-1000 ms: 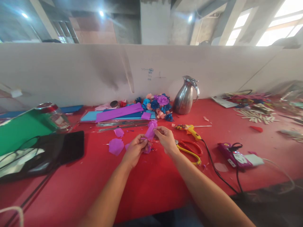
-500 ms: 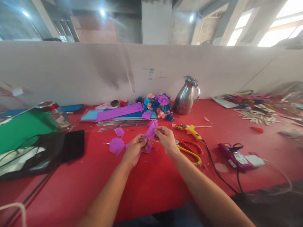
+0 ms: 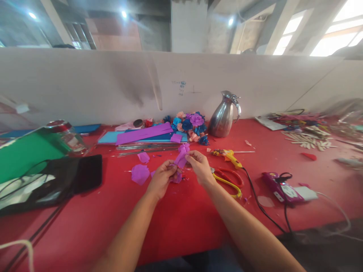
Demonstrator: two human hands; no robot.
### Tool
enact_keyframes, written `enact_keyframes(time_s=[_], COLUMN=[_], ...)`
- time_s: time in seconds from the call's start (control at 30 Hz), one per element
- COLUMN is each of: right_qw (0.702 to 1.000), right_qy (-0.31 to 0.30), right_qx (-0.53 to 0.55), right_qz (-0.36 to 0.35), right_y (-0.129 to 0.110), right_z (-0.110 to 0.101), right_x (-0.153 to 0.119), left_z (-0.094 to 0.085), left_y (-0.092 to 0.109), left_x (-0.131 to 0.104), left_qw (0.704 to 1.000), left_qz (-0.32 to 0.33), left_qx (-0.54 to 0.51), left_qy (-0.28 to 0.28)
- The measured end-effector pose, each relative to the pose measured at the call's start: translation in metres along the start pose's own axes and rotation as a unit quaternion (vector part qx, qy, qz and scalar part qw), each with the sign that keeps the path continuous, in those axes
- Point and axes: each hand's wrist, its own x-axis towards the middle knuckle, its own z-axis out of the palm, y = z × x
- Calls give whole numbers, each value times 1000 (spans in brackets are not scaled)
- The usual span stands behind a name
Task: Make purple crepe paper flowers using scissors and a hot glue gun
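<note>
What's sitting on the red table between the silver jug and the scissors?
In the head view, a yellow glue gun lies between the silver jug and the scissors.

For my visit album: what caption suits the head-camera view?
Fingers of left hand and right hand hold purple paper over a red tabletop, paper flowers and a metal jug behind.

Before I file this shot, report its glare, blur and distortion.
Head view, top: windows blown out, ceiling lights flaring. Head view, back: jug showing bright highlights. Head view, far right: clutter smeared. Head view, middle: purple paper at the fingers soft, creases hard to read. Head view, left: bottle leaning, perhaps stretched.
</note>
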Motion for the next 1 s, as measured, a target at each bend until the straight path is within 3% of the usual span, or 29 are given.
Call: enact_keyframes(time_s=[0.37, 0.63, 0.77, 1.0], right_qw=[996, 996, 995, 993], right_qy=[-77, -70, -86, -96], right_qx=[-47, -50, -42, -66], right_qz=[11, 4, 8, 5], right_y=[-7, 3, 0, -2], right_z=[0, -3, -2, -3], right_x=[-3, 2, 2, 0], left_z=[0, 0, -2, -7], left_y=[0, 0, 3, 4], left_x=[-1, -2, -2, 3], left_qw=[1000, 1000, 998, 994], left_qz=[-8, -18, -57, -89], left_qx=[-1, 9, -9, -59], left_qy=[-7, -14, -15, 27])
